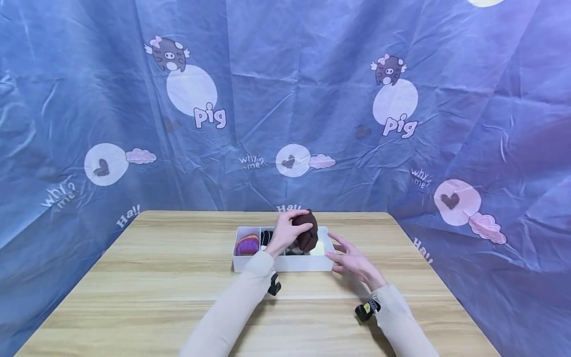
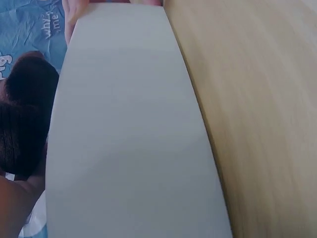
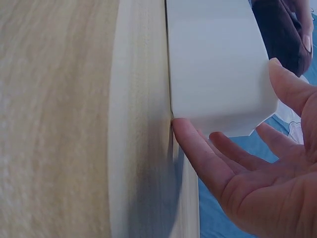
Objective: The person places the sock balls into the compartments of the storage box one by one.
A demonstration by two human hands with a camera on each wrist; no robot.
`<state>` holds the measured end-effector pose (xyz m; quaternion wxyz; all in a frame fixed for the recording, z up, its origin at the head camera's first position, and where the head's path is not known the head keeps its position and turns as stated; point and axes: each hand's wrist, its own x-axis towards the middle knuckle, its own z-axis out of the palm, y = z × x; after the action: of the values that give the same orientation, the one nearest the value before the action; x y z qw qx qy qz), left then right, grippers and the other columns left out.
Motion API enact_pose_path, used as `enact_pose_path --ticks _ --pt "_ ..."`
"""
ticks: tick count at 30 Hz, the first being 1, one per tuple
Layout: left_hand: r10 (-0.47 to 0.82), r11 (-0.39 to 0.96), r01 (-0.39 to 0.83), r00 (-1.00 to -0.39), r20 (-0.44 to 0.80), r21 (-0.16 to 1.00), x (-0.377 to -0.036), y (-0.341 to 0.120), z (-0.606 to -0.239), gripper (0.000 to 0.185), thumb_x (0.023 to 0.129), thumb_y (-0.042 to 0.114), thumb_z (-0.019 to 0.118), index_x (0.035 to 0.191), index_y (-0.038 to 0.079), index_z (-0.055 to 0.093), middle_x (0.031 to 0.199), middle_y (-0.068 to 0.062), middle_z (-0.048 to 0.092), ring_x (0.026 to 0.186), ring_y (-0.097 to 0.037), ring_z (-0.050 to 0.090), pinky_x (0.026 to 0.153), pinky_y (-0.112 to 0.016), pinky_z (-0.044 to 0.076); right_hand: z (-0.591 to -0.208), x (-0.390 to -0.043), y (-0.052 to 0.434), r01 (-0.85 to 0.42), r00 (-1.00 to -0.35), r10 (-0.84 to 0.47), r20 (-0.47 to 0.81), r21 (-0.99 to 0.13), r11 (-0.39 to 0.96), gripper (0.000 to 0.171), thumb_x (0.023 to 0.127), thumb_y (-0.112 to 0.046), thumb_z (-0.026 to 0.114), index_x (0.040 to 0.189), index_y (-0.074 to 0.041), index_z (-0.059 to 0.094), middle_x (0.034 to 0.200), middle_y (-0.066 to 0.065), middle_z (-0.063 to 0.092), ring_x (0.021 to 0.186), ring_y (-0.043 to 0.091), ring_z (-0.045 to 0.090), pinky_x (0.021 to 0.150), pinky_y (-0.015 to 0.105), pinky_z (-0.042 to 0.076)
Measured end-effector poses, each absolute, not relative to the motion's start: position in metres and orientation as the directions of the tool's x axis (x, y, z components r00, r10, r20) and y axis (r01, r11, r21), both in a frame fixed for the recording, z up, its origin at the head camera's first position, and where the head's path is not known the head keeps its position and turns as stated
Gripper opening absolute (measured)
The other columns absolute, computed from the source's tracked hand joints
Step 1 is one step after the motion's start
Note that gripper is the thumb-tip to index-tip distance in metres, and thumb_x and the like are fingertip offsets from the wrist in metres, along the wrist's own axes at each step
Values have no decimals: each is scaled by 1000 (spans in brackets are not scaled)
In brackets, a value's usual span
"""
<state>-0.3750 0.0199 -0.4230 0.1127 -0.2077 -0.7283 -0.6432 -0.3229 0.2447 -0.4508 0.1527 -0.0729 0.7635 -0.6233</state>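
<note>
**Brown sock bundle held over a divided white box**

A dark brown rolled sock bundle (image 1: pixel 307 230) is gripped by the left hand (image 1: pixel 285 231), the fingers curled round its near side, and is held just above the right-hand part of a white divided storage box (image 1: pixel 285 263) that stands on a light wooden table (image 1: pixel 134 287). The right hand (image 1: pixel 352 259) is laid against the box's right end with its fingers straight and spread; in the right wrist view a fingertip (image 3: pixel 184 130) is seen touching the box's lower corner, nothing being grasped.

A purple and orange striped bundle (image 1: pixel 247 244) fills the left compartment, and a dark bundle with pale stripes (image 1: pixel 266 237) lies in the next one. A pale item (image 1: pixel 317 249) is seen at the right end, partly hidden; its nature cannot be told.

For the step judged to be in hand, the box is best kept braced by the right hand so that it is not pushed along the table. The roll should be kept tight and lowered squarely between the dividers, clear of the walls.
</note>
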Motion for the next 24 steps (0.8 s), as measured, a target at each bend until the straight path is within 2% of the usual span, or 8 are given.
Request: enact_pose_path --ticks 9,15,19,24 --pt "74 244 460 -887 457 854 -370 49 -427 37 79 16 81 115 15 73 120 -5 69 112 -22 62 98 -34 49 -451 -320 244 80 -947 -287 -142 -973 218 82 92 -22 68 157 -18 19 153 33 21 98 22 61 77 34 56" --pt "4 361 444 -880 475 820 -368 59 -433 35 80 17 81 114 16 73 118 -1 69 108 -20 64 95 -34 50 -451 -321 244 67 -946 -293 -135 -970 232 82 92 -23 69 157 -17 19 154 34 21 98 22 61 77 34 56" --pt "75 415 471 -870 487 778 -367 62 -435 36 81 18 79 117 13 72 118 -4 69 108 -23 64 95 -37 49 -451 -321 244 82 -953 -267 -145 -969 232 79 92 -21 68 157 -20 22 153 32 23 99 23 60 80 37 55" --pt "242 445 445 -895 374 777 -367 61 -434 38 83 22 78 120 16 71 119 -1 70 110 -18 63 97 -34 47 -451 -322 244 98 -957 -243 -156 -967 236 80 92 -20 69 157 -20 22 153 31 25 99 26 60 80 38 56"
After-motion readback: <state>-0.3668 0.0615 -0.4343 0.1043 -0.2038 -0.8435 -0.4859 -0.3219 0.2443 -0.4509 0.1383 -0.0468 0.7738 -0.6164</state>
